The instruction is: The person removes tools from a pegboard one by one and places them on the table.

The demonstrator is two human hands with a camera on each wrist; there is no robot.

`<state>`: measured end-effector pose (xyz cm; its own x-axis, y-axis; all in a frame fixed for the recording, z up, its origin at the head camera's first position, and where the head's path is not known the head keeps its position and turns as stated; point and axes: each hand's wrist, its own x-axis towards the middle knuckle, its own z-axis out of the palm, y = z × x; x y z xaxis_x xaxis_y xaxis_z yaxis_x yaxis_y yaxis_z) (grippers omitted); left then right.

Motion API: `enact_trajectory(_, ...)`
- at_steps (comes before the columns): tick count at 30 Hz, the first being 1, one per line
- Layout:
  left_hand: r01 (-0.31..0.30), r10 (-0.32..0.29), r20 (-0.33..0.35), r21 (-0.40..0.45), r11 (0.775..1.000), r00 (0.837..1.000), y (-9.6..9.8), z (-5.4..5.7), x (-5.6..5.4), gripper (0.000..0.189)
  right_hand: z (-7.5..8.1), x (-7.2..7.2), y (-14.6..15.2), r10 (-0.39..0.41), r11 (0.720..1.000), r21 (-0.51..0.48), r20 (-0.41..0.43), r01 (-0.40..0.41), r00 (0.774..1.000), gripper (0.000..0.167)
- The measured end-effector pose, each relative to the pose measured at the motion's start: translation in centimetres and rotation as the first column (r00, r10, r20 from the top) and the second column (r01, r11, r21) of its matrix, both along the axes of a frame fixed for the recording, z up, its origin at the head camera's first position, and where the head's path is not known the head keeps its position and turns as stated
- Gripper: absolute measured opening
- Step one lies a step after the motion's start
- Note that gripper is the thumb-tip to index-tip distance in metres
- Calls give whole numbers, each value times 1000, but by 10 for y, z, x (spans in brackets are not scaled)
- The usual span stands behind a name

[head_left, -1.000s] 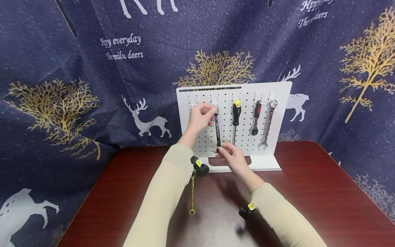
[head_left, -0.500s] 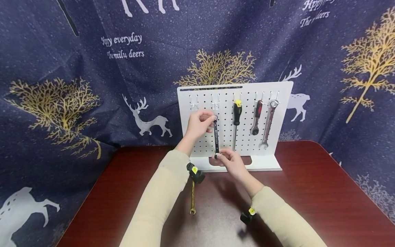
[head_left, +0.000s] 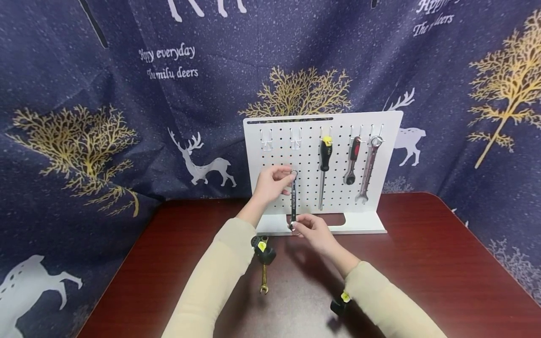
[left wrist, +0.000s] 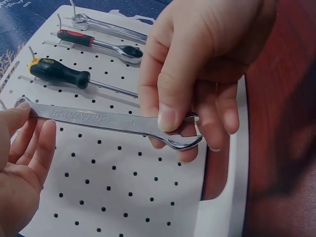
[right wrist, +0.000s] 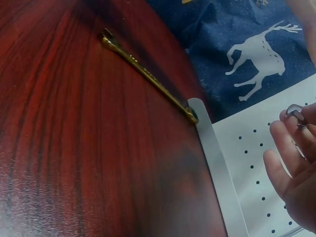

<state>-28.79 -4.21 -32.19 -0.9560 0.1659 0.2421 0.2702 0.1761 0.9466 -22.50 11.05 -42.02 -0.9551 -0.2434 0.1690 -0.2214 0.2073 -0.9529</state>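
Note:
A chrome combination wrench (left wrist: 98, 119) stands upright in front of the white pegboard (head_left: 308, 188), held between both hands. My left hand (head_left: 272, 183) pinches its ring end at the top. At the bottom, my right hand (head_left: 314, 231) pinches the open-jaw end between thumb and fingers. In the left wrist view the thumb lies over the shank beside the open end. Just a bit of that end (right wrist: 295, 111) shows in the right wrist view. Above the hands, two wire hooks (head_left: 296, 141) on the board carry nothing.
On the board hang a yellow-and-black screwdriver (head_left: 325, 159), a red-and-black ratchet (head_left: 353, 159) and another combination wrench (head_left: 369, 169). A gold wrench (right wrist: 148, 74) lies on the red-brown table (head_left: 405, 263), its ring end by the pegboard's base. A patterned blue cloth (head_left: 203, 94) hangs behind.
Both hands have brought the wrench down and slightly left, from the wire hook to the lower part of the board. The other tools have stayed put.

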Motion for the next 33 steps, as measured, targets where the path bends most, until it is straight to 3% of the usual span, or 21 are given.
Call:
enact_trajectory(9,5,-3,40,-33,999,999,-10,-18,8,31,-8,7,-4,54,998,41,0,-54,999,18)
enact_trajectory(19,8,-10,77,25,1000,997,-18,-37,17,35,-19,11,-6,102,977,199,-114,-78,988,9)
enact_trajectory(27,4,-5,136,12,1000,991,-26,-51,24,38,-27,16,-9,191,963,213,-96,-167,977,7)
enact_trajectory(33,31,-30,167,-4,1000,985,-31,-61,30,41,-30,23,-12,211,956,221,-50,-195,976,10)
